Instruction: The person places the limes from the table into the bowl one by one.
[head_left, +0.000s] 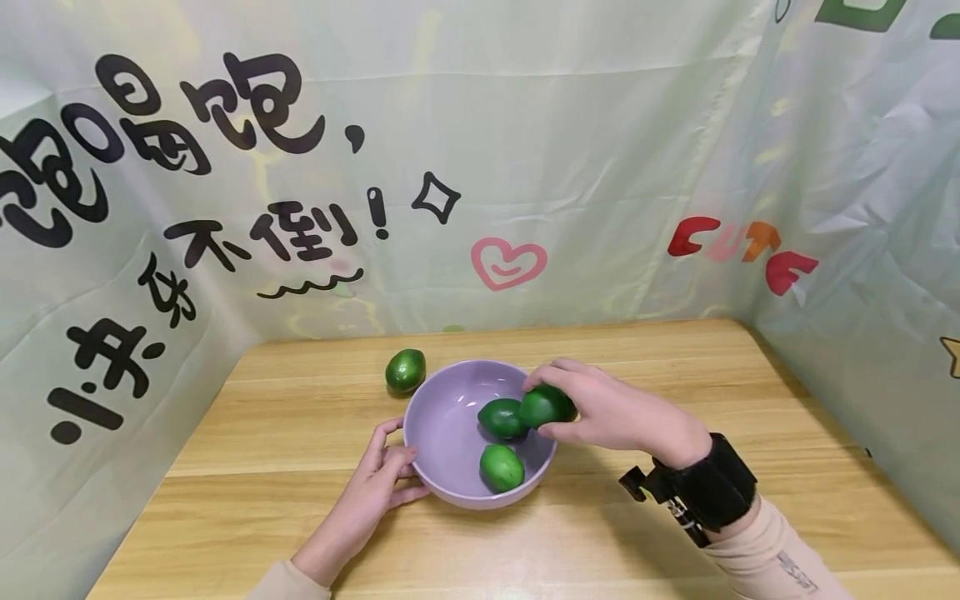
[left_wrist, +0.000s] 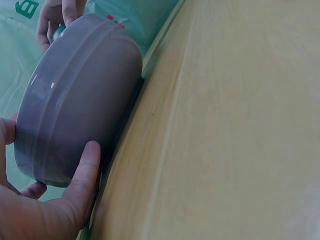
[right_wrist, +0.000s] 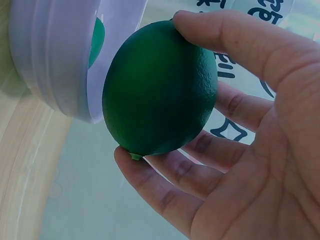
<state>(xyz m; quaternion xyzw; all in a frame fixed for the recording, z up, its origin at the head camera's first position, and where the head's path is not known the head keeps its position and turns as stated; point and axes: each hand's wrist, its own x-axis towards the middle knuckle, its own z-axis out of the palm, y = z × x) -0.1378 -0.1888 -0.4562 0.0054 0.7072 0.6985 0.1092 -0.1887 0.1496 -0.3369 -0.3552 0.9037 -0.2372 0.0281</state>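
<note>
A purple bowl (head_left: 444,437) stands on the wooden table. At its left side my left hand (head_left: 382,471) holds it, with fingers and thumb spread round the wall, as the left wrist view also shows on the bowl (left_wrist: 82,100). Over the bowl's right rim, my right hand (head_left: 618,412) grips a dark green lime (right_wrist: 160,90) between thumb and fingers. Two more limes lie inside the bowl: a dark one (head_left: 501,418) near the held lime and a lighter one (head_left: 502,468) toward the front.
Behind the bowl, to the left, another green lime (head_left: 406,371) lies on the table (head_left: 300,417). A printed cloth (head_left: 600,167) hangs behind the table and along its sides. A black strap (head_left: 712,483) with a small device is round my right wrist.
</note>
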